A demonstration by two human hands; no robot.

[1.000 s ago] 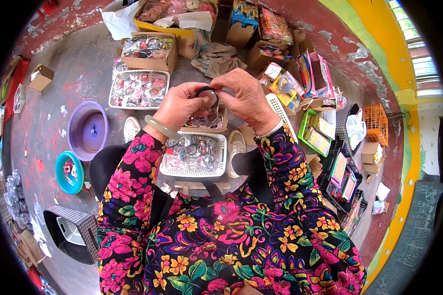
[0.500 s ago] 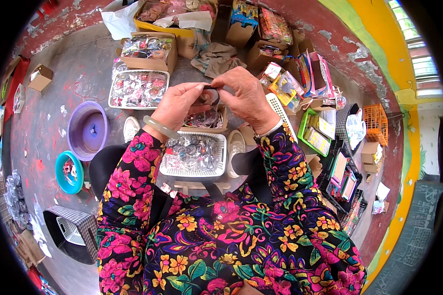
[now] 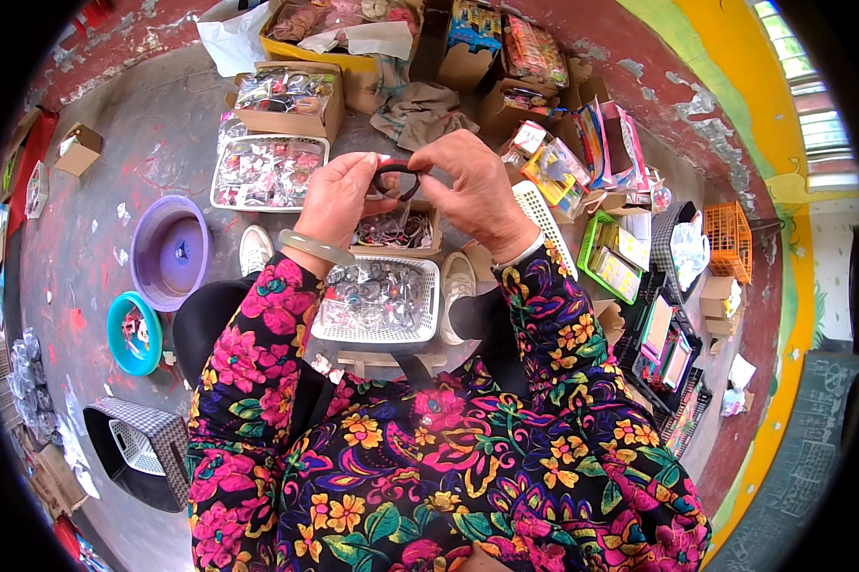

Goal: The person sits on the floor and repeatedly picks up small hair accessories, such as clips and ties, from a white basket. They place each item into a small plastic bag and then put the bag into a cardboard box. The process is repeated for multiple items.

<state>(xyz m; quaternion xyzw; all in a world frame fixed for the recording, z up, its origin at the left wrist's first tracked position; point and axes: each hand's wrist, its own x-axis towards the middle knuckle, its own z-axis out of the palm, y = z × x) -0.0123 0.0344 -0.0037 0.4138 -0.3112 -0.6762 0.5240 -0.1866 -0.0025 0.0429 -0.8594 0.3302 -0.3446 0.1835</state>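
A dark hair tie [image 3: 395, 168], seen as a small oval loop, is stretched between my two hands. My left hand [image 3: 337, 205] pinches its left side between thumb and fingers. From the other side my right hand [image 3: 477, 195] grips it, with the index finger bent over the thumb. Just below my hands is a small cardboard box [image 3: 437, 231] with dark and coloured loops and clear plastic in it. Closer to me, a white plastic basket [image 3: 377, 336] holds many small clear bags with dark items inside.
Left on the floor are a purple basin [image 3: 148, 243], a teal basin [image 3: 153, 357] and a checked bin [image 3: 167, 458]. A white basket of bagged goods [image 3: 222, 202] stands ahead. Cartons, a green basket [image 3: 587, 238], black crates and an orange crate [image 3: 730, 229] line the right wall.
The loop between my hands now shows as a wider, open oval. My left fingers have shifted slightly left and up. The clear plastic seen under the loop before is no longer there.
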